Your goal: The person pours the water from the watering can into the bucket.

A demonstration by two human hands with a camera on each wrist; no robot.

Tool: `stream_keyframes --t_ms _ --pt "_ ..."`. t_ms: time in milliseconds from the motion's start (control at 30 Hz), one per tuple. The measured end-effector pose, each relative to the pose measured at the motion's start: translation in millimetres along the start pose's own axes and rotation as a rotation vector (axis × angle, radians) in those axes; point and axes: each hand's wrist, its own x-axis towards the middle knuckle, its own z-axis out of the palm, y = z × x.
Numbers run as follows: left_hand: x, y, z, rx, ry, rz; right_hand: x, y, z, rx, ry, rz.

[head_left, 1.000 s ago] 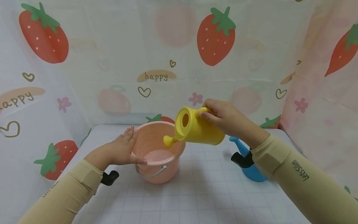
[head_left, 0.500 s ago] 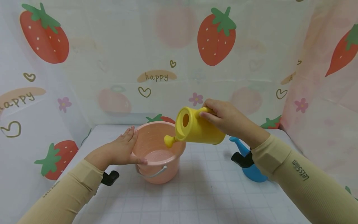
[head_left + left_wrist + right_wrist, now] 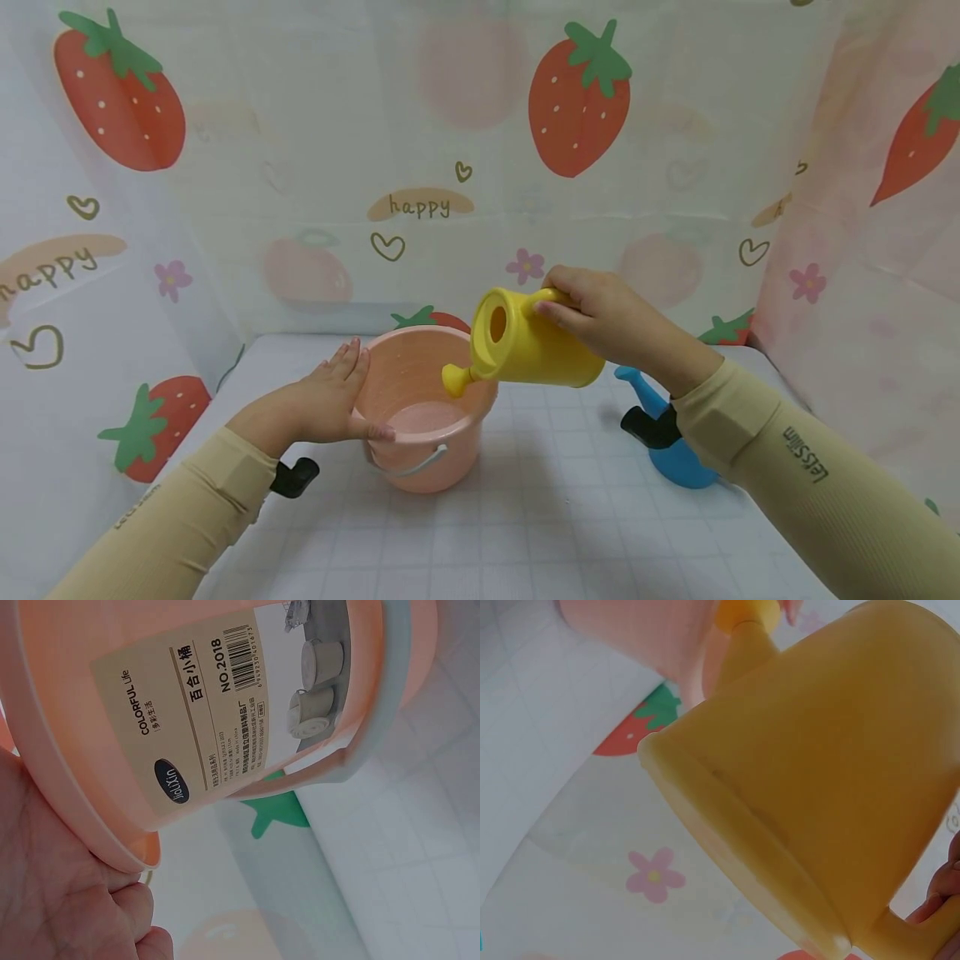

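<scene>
My right hand grips the handle of a yellow watering can, tilted to the left in the head view. Its round sprinkler head hangs over the mouth of a pink bucket. No stream shows at the sprinkler head. In the right wrist view the can's base faces the camera. My left hand rests on the bucket's left rim, fingers extended and thumb laid along the front edge. The left wrist view shows the palm against the rim and a paper label on the bucket's side.
A blue watering can stands at the right, partly hidden by the right sleeve and a black wrist mount. The bucket's pale handle hangs down its front. Strawberry-printed sheets enclose the white gridded table.
Almost nothing differs. The yellow watering can's sprinkler head sits very slightly further right than one second ago; both hands keep their places.
</scene>
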Motion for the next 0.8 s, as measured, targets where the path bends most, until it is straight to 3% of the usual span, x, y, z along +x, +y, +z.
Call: stream_keyframes --t_ms 800 --pt "-0.2 2.5 -1.9 0.047 0.000 -0.010 -2.4 -1.5 -3.3 -0.006 -0.003 0.001"
